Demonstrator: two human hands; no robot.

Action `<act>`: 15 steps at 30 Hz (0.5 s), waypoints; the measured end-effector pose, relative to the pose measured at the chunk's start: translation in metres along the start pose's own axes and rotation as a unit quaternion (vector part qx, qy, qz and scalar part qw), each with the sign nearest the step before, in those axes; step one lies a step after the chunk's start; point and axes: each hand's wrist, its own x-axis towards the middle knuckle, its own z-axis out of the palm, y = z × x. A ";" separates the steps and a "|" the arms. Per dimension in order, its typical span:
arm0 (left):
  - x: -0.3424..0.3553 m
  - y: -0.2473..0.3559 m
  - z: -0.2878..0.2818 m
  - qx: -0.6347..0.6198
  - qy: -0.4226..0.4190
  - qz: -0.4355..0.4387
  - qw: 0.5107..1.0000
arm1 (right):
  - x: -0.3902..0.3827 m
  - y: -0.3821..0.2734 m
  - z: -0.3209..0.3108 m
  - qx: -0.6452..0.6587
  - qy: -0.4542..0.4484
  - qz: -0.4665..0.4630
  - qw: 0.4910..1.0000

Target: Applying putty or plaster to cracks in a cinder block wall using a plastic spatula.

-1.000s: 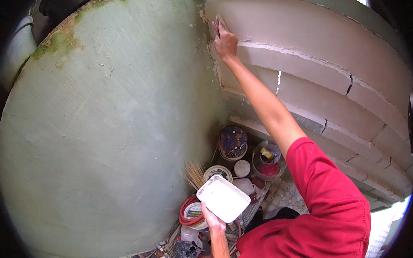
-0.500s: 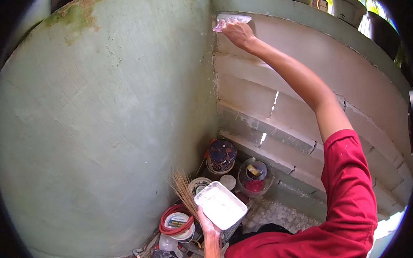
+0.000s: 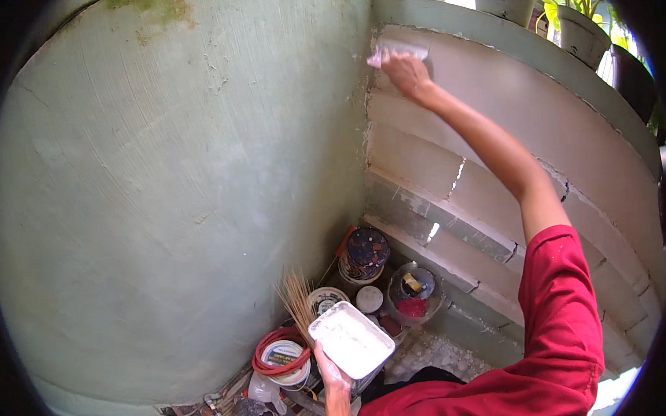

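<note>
My right hand reaches up to the far wall, its fingers closed round a wide, flat putty scraper with a pale blade and a pinkish end. The scraper lies against the top panel, close to the corner. Low in front of me, my left hand grips a white rectangular tray by its near left side. White paste covers the tray's bottom.
A green plastered wall stands at left. Below are a paint-stained bucket, a clear basin, a broom of thin sticks and a red hose around a white pail. Potted plants line the ledge above.
My right hand has drawn the scraper slightly down the panel from near its top edge. The view has shifted a little; my left hand still holds the tray.
</note>
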 end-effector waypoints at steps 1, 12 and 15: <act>0.001 0.000 -0.001 -0.010 -0.005 -0.004 1.000 | 0.014 0.016 -0.002 -0.025 -0.017 0.007 1.000; 0.004 0.007 0.003 -0.005 0.010 0.014 1.000 | -0.031 -0.024 0.025 0.152 -0.096 -0.010 0.984; 0.003 0.005 0.005 -0.007 0.010 0.013 1.000 | 0.004 -0.011 -0.010 0.081 -0.076 0.053 0.992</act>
